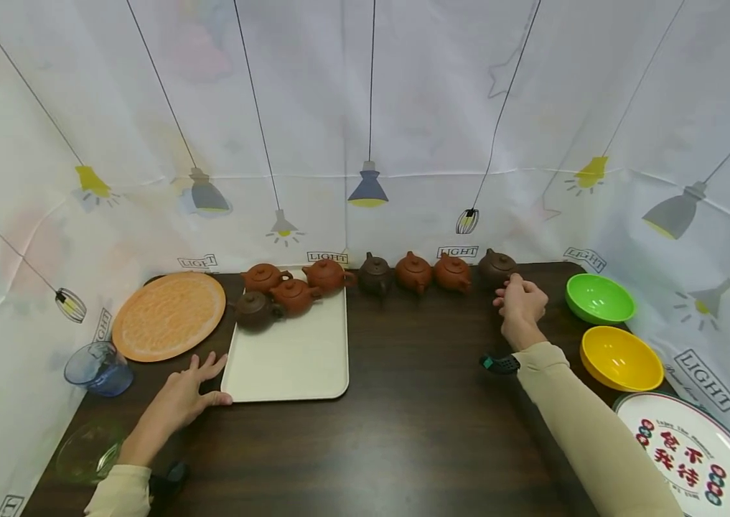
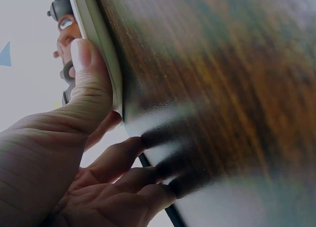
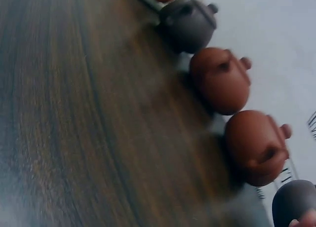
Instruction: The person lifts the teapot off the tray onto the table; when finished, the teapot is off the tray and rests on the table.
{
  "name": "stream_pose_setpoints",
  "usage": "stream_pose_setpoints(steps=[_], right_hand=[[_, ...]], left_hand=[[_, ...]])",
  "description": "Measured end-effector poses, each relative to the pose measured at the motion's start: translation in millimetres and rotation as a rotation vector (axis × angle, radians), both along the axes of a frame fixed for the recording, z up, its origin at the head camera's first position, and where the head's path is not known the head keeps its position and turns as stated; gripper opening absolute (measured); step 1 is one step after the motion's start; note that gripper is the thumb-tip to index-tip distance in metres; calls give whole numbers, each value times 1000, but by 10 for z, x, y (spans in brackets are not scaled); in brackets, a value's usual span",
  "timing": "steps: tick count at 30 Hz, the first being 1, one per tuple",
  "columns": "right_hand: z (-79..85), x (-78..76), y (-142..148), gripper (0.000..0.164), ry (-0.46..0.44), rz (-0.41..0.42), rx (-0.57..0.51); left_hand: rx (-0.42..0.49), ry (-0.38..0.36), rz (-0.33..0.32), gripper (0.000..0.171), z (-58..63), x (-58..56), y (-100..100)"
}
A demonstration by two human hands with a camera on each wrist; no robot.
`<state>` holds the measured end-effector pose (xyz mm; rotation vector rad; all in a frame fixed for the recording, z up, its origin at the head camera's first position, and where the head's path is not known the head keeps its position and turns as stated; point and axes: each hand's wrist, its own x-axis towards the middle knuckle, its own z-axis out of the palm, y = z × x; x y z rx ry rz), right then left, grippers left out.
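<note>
My right hand (image 1: 522, 303) is at the far right end of a back row of teapots. Its curled fingers pinch a dark brown teapot (image 1: 496, 267) at its near side; in the right wrist view only fingertips show beside that pot (image 3: 295, 203). My left hand (image 1: 182, 393) rests at the left edge of a cream tray (image 1: 300, 359), fingers spread. In the left wrist view its thumb lies against the tray's rim (image 2: 104, 37), and the other fingertips touch the table. Several teapots crowd the tray's back left, including a dark one (image 1: 256, 311) and a reddish one (image 1: 296, 296).
Between tray and right hand stand a dark teapot (image 1: 375, 273) and two reddish teapots (image 1: 413, 273). Green bowl (image 1: 600, 299), yellow bowl (image 1: 621, 357) and printed plate (image 1: 681, 467) line the right. At left are a round orange board (image 1: 169, 316), a blue glass (image 1: 103, 370) and a clear glass dish (image 1: 83, 452).
</note>
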<state>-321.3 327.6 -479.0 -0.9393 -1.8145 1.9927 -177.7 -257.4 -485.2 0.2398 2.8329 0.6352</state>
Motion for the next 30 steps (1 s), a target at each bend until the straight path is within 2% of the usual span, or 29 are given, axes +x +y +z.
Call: stream_pose_setpoints(steps=[5, 11, 15, 19, 21, 23, 26, 28, 30], right_hand=[[-120, -63, -26, 36, -40, 19, 46], [-139, -104, -2, 42, -65, 68, 62], [-145, -75, -33, 43, -60, 9, 91], [-100, -27, -256, 34, 17, -91, 161], [-37, -23, -472, 25, 130, -91, 160], [33, -21, -743, 16, 259, -25, 137], [133, 40, -1227, 10, 385, 196, 46], [163, 112, -1574, 13, 374, 382, 6], [158, 198, -1927, 21, 314, 575, -12]], left_hand=[[17, -2, -10, 96, -21, 2, 18], [14, -10, -3, 99, -37, 17, 33], [12, -4, 0, 98, -29, 26, 25], [13, 2, 1, 97, -11, 24, 18], [11, 8, 1, 97, -5, 21, 13], [8, 9, 0, 98, -3, 20, 6], [2, 6, -3, 99, -5, 19, -5], [3, 3, -4, 99, -6, 15, -15], [8, 5, -5, 98, -5, 12, -21]])
